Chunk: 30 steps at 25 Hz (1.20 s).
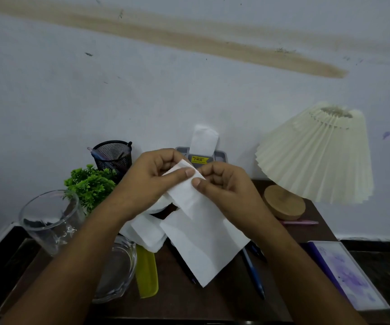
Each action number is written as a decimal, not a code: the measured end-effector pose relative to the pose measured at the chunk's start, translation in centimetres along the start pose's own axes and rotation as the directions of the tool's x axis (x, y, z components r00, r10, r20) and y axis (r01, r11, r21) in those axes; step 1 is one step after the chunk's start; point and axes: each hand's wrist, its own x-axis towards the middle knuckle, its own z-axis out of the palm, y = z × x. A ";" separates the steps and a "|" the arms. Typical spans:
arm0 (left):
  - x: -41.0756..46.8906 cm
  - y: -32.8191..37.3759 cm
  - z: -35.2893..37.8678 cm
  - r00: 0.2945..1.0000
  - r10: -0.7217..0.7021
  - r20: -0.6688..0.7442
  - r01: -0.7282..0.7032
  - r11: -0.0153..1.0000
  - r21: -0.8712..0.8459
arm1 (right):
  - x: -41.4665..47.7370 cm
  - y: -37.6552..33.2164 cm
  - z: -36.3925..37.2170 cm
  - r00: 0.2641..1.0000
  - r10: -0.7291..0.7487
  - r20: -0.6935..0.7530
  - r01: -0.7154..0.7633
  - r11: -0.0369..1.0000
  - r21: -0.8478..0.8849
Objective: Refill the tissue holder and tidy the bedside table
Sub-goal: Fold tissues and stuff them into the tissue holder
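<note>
You've got your left hand and right hand both pinching the tissue sheet by its top edge, hanging just before the tissue holder, likely to fold it to fit.

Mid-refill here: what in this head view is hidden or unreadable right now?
- Tissue holder: head view, front hidden behind the left hand and right hand; how full it is cannot be told.
- Tissue stack: head view, partly covered by the held tissue.
- Dark pen: head view, upper end under the held tissue.
- Yellow sticker: head view, small print too tiny to read.
</note>
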 end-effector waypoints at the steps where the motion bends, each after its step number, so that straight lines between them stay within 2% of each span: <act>1: 0.1 -0.1 -0.1 0.999 0.001 -0.041 0.000 1.000 0.008 | 0.0 0.1 -0.1 1.000 0.004 -0.006 -0.004 1.000 0.002; 4: 0.4 -0.6 -1.0 0.977 0.003 -0.215 0.001 1.000 0.018 | 0.0 0.5 -0.6 0.999 0.047 -0.026 -0.047 0.999 0.014; 6: 0.6 -1.0 -1.6 0.965 -0.014 -0.264 0.011 1.000 -0.014 | 0.2 0.9 -0.9 0.994 0.066 -0.089 -0.062 0.997 0.052; 8: 0.6 -1.1 -1.8 0.976 -0.041 -0.212 0.024 0.997 -0.079 | 0.3 1.0 -0.9 0.987 0.076 -0.144 -0.063 0.993 0.098; 11: 0.4 -1.2 -1.8 0.997 -0.045 -0.069 0.042 0.998 -0.043 | 0.4 0.7 -0.6 0.980 0.089 -0.180 -0.057 0.983 0.175; 13: 0.3 -1.4 -1.9 0.997 -0.070 -0.022 0.069 0.996 -0.050 | 0.4 0.5 -0.4 0.972 0.104 -0.211 -0.057 0.974 0.218; 20: 0.4 -1.3 -2.1 0.997 -0.026 -0.068 0.018 0.993 -0.113 | 0.8 1.0 -0.6 0.952 0.203 -0.227 -0.123 0.939 0.321; 23: 0.3 -0.9 -1.9 0.995 -0.069 -0.074 0.053 0.980 -0.193 | 0.9 1.1 -0.7 0.948 0.181 -0.263 -0.104 0.954 0.282; 28: 0.3 -1.3 -1.6 0.992 -0.124 0.007 0.124 0.975 -0.184 | 0.8 0.7 -0.5 0.927 0.213 -0.310 -0.120 0.948 0.295; 30: 0.5 -1.3 -1.5 0.995 -0.091 -0.043 0.082 0.983 -0.167 | 0.9 0.4 -0.4 0.919 0.274 -0.284 -0.123 0.881 0.456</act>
